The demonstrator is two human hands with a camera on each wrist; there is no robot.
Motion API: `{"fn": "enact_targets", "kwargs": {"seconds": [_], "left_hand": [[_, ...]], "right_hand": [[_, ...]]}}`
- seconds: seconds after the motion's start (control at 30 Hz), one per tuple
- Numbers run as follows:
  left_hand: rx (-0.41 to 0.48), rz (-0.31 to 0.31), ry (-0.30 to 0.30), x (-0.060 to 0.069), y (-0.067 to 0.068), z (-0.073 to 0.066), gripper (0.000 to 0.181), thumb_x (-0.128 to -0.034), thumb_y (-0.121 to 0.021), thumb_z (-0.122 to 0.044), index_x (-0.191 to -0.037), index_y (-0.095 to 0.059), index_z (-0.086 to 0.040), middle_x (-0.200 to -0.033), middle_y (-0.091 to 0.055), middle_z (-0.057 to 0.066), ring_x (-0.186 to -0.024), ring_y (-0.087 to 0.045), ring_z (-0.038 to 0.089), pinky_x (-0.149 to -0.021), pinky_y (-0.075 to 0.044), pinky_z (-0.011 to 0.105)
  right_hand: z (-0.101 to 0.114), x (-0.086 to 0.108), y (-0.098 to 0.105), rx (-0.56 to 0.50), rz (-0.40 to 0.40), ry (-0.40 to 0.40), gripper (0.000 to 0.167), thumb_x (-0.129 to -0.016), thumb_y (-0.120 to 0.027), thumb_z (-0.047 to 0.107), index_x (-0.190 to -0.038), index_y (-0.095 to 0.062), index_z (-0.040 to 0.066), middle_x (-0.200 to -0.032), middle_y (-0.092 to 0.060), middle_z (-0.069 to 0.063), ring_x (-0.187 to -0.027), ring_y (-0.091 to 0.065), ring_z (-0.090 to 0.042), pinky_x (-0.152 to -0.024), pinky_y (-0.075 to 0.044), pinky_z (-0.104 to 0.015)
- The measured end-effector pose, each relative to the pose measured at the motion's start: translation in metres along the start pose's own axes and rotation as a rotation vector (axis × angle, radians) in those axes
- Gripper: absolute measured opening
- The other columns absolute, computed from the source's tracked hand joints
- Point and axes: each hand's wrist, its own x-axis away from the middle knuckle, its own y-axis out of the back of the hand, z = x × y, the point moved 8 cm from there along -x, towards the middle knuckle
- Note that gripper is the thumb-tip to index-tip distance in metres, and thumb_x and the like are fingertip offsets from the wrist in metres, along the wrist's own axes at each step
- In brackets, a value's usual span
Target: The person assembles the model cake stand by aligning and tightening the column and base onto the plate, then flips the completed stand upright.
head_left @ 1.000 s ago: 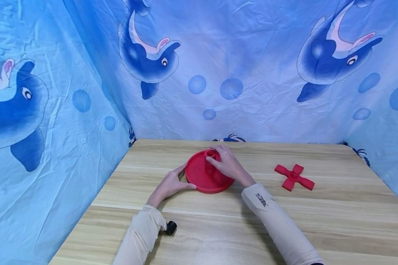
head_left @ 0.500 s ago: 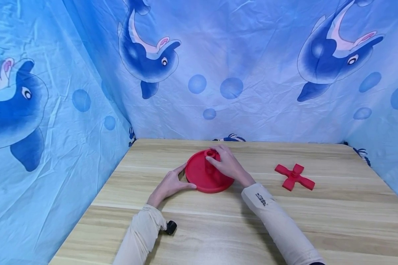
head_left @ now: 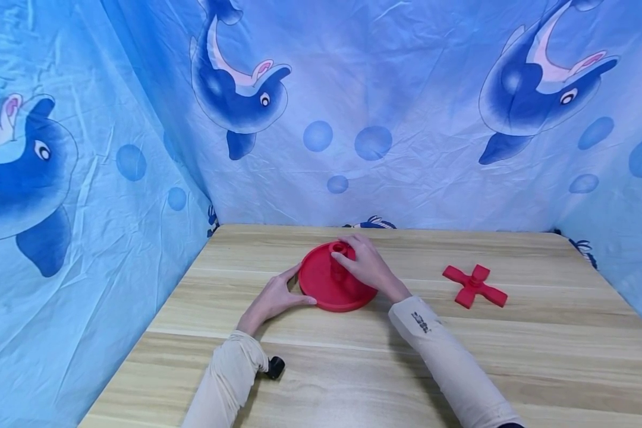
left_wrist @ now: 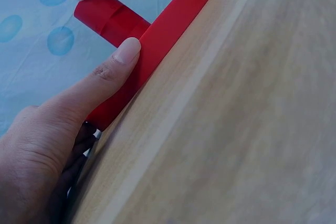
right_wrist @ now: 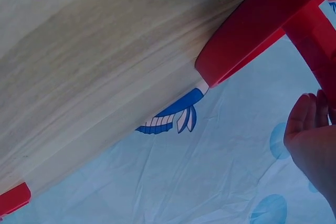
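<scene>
A shallow red round base with a raised rim lies on the table. My left hand grips its left side, thumb at the near edge and fingers at the far edge. From the middle of the base rises an upright red tube, hollow at the top. My right hand holds the tube's upper part between thumb and fingers. In the left wrist view a seam line crosses the tube partway along. The right hand's fingers are partly out of frame in the right wrist view.
A red four-armed cross piece with a short central stub lies to the right on the wooden table. Blue dolphin-printed cloth hangs behind and at the sides. A small black device sits at the left cuff.
</scene>
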Motion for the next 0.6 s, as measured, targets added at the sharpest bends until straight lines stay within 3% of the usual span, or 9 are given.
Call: {"fn": "enact_targets", "kwargs": {"seconds": [0.17,0.4,0.6], "left_hand": [[0.007,0.005,0.002,-0.0001,-0.0003,0.0004,0.110,-0.0714,-0.090,-0.060,-0.160,-0.041,-0.017,-0.157,-0.047,0.011,-0.144,-0.042,0.030,-0.113,-0.040,0.053],[0.010,-0.003,-0.002,-0.0006,0.0005,0.0010,0.111,-0.0704,-0.091,-0.060,-0.160,-0.042,-0.017,-0.157,-0.047,0.010,-0.144,-0.042,0.029,-0.114,-0.039,0.052],[0.000,-0.003,-0.003,-0.0012,0.0003,0.0013,0.112,-0.0699,-0.090,-0.062,-0.161,-0.041,-0.017,-0.157,-0.047,0.011,-0.144,-0.042,0.029,-0.115,-0.038,0.051]], "right_hand": [[-0.0012,0.0005,0.0002,0.011,-0.012,-0.011,0.054,-0.098,-0.074,0.027,-0.144,-0.059,0.004,-0.133,-0.058,-0.012,-0.124,-0.052,-0.028,-0.091,-0.059,-0.046],[0.0007,0.0007,0.0014,-0.002,-0.016,0.031,0.049,-0.099,-0.071,0.020,-0.144,-0.060,0.002,-0.140,-0.058,-0.015,-0.131,-0.050,-0.033,-0.100,-0.053,-0.051],[-0.0010,0.0008,0.0028,-0.026,-0.038,0.016,0.047,-0.097,-0.075,0.025,-0.138,-0.064,0.005,-0.132,-0.061,-0.012,-0.126,-0.053,-0.030,-0.097,-0.055,-0.048]]}}
